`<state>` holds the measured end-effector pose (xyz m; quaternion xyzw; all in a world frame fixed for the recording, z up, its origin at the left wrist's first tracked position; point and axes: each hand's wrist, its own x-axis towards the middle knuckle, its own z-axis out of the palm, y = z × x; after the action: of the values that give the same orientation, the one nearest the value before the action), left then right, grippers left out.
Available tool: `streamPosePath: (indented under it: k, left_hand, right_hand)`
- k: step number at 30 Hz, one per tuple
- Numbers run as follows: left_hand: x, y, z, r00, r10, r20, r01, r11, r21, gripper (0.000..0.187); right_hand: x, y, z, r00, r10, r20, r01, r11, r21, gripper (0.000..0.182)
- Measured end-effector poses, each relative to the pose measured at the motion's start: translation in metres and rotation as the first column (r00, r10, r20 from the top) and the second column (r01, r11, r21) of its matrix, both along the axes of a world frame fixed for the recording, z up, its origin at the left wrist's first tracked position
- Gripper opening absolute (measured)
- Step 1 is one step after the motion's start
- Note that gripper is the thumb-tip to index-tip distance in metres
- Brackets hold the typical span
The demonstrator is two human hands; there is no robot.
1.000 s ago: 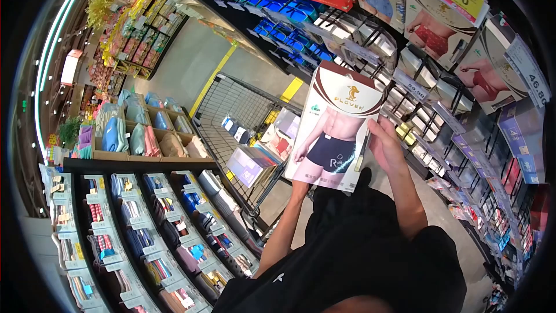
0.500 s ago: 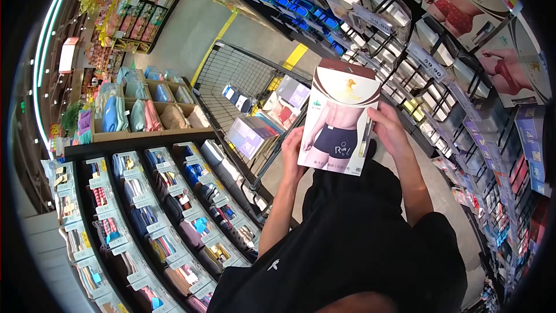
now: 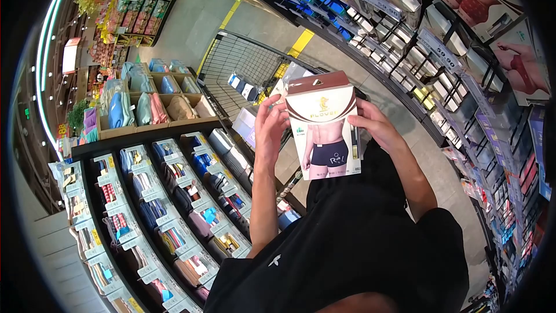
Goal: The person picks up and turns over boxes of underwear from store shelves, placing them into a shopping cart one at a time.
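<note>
A white and brown underwear box [image 3: 324, 122], its front printed with dark boxer briefs, is held up before my body with its top flap toward the shelves ahead. My right hand [image 3: 376, 124] grips its right edge, thumb on the front and fingers behind. At the box's upper left side is my left hand [image 3: 270, 130], raised with loosely bent fingers spread apart. Beyond the box stands a wire shopping cart [image 3: 231, 61], partly hidden by it, carrying several packages including a dark-and-white one [image 3: 243, 87].
On the left, a black tiered display [image 3: 87, 153] holds many folded packaged garments. Cardboard bins [image 3: 139, 130] with bagged soft goods stand behind it. Along the right runs a tall shelf of hanging boxes with price tags [image 3: 443, 55]. Grey floor [image 3: 185, 23] with yellow lines lies ahead.
My left hand has come off the box's lower left edge and risen beside its upper corner. The box has shifted left and tipped, showing more of its brown top.
</note>
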<state>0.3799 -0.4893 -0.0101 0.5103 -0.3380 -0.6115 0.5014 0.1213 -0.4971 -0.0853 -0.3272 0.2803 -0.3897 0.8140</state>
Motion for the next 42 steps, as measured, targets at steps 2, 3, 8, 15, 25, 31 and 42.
streamPosePath:
  k: [2, 3, 8, 15, 25, 31, 42]
  left_hand:
    - [0.001, -0.004, 0.001, 0.997, -0.011, 0.080, 0.012, 1.000, -0.007, 0.060]
    - [-0.003, -0.006, 0.004, 0.997, -0.016, 0.080, 0.017, 1.000, -0.006, 0.060]
    - [-0.019, -0.011, 0.021, 0.956, -0.141, 0.256, 0.143, 0.990, 0.012, 0.063]
    - [-0.020, -0.003, 0.017, 0.958, -0.133, 0.255, 0.130, 0.991, 0.027, 0.049]
    - [0.024, -0.005, 0.035, 0.870, -0.355, 0.343, 0.344, 0.934, 0.094, 0.047]
    - [0.015, -0.017, 0.071, 0.386, -0.559, 0.734, 0.470, 0.804, 0.364, 0.048]
    - [0.131, -0.027, 0.056, 0.775, -0.259, 0.576, 0.251, 0.963, 0.094, 0.049]
  right_hand:
    - [0.000, 0.002, -0.002, 1.000, -0.011, 0.003, 0.011, 1.000, -0.004, 0.054]
    - [-0.001, 0.003, -0.003, 1.000, -0.018, 0.007, 0.018, 1.000, -0.010, 0.053]
    - [-0.004, 0.005, -0.007, 1.000, -0.006, -0.002, 0.005, 0.999, -0.042, 0.046]
    - [0.000, 0.007, -0.006, 1.000, 0.012, -0.001, -0.012, 1.000, -0.018, 0.033]
    - [0.019, 0.005, 0.001, 0.996, 0.057, -0.068, -0.065, 0.990, -0.122, 0.026]
    - [0.033, -0.002, -0.004, 0.990, 0.067, -0.128, -0.093, 0.973, -0.213, 0.028]
    - [0.073, -0.037, 0.008, 0.979, -0.118, -0.163, 0.070, 0.958, -0.277, 0.033]
